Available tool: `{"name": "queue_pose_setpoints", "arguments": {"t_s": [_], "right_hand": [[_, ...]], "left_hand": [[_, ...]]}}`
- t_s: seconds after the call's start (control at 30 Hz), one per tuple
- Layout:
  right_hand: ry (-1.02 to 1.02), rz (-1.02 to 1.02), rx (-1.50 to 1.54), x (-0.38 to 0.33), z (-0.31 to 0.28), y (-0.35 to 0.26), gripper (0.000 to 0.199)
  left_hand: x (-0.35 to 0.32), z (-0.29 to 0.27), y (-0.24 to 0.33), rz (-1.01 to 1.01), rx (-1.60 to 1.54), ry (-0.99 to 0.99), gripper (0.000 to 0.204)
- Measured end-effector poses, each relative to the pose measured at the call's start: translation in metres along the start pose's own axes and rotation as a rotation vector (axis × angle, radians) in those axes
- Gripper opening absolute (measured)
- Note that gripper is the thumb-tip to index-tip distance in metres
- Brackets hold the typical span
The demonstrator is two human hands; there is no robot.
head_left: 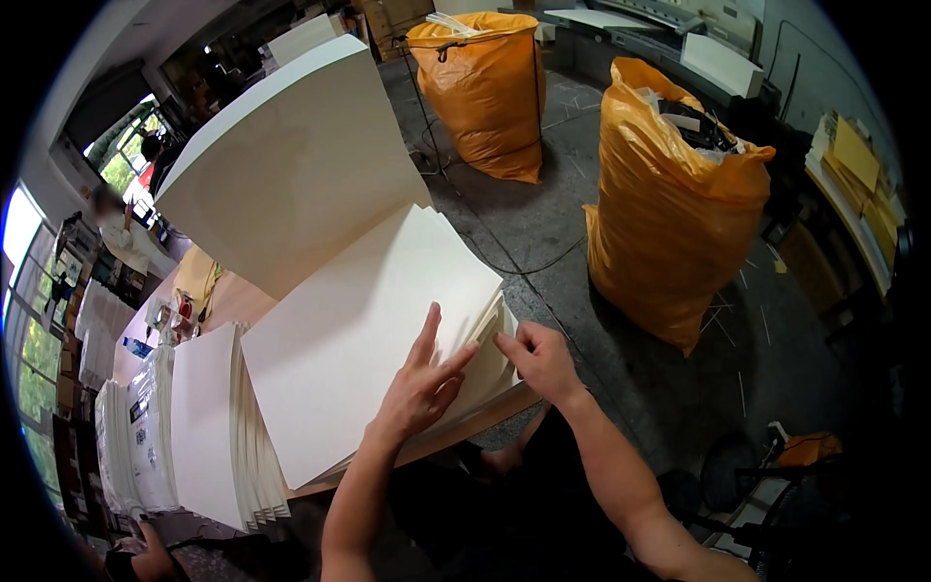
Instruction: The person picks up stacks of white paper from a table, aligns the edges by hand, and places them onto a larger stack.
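Observation:
A stack of large white paper sheets (359, 320) lies slantwise on the table in front of me, its right-hand edges slightly fanned. My left hand (422, 388) rests over the near right part of the top sheet, fingers stretched and spread, holding nothing. At the fanned right edge, my right hand (541, 359) is closed, thumb and fingers pinched at the sheets' edges. How many sheets it grips is hidden. Behind the stack rises a tall, curved white sheet pile (291, 155). To the left, another pile of white sheets (206, 417) hangs over the table's near edge.
Two full orange sacks, a far one (485, 97) and a nearer one (669, 204), stand on the dark floor to the right. Plastic-wrapped packs (150, 427) lie at the left. A co-worker (121, 228) is at the far left; another hand (150, 558) shows at lower left.

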State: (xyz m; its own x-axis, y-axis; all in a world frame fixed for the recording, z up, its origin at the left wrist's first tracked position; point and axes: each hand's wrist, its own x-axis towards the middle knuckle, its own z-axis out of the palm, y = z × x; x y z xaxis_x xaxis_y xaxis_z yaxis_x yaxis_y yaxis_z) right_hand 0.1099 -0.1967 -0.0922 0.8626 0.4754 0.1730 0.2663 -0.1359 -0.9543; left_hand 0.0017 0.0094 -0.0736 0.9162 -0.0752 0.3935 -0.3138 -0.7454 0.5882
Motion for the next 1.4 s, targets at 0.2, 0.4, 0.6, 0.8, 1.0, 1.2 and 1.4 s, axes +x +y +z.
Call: {"name": "queue_pose_setpoints", "arguments": {"t_s": [0.2, 0.4, 0.6, 0.8, 1.0, 1.2, 1.4], "right_hand": [[-0.079, 0.32, 0.765, 0.005, -0.003, -0.006, 0.036], [-0.042, 0.319, 0.714, 0.0, -0.009, -0.008, 0.034], [0.125, -0.385, -0.453, -0.036, -0.006, 0.018, 0.022], [-0.477, -0.249, -0.388, -0.036, 0.002, 0.035, 0.047], [-0.354, -0.29, -0.386, -0.036, 0.004, 0.029, 0.044], [-0.012, -0.305, -0.247, -0.043, -0.02, 0.043, 0.026], [-0.109, -0.061, -0.651, -0.032, -0.041, 0.031, 0.032]], "left_hand": [[0.003, -0.004, 0.005, 0.048, 0.087, -0.047, 0.048], [0.002, -0.002, 0.003, 0.046, 0.041, -0.04, 0.056], [0.004, -0.003, 0.008, 0.024, 0.027, -0.057, 0.056], [-0.007, 0.025, 0.005, 0.208, 0.418, -0.246, 0.076], [0.001, 0.027, 0.002, 0.099, 0.294, -0.095, 0.078], [0.005, 0.023, 0.002, 0.058, 0.349, -0.1, 0.078], [0.009, 0.02, 0.009, 0.031, 0.531, -0.093, 0.077]]}}
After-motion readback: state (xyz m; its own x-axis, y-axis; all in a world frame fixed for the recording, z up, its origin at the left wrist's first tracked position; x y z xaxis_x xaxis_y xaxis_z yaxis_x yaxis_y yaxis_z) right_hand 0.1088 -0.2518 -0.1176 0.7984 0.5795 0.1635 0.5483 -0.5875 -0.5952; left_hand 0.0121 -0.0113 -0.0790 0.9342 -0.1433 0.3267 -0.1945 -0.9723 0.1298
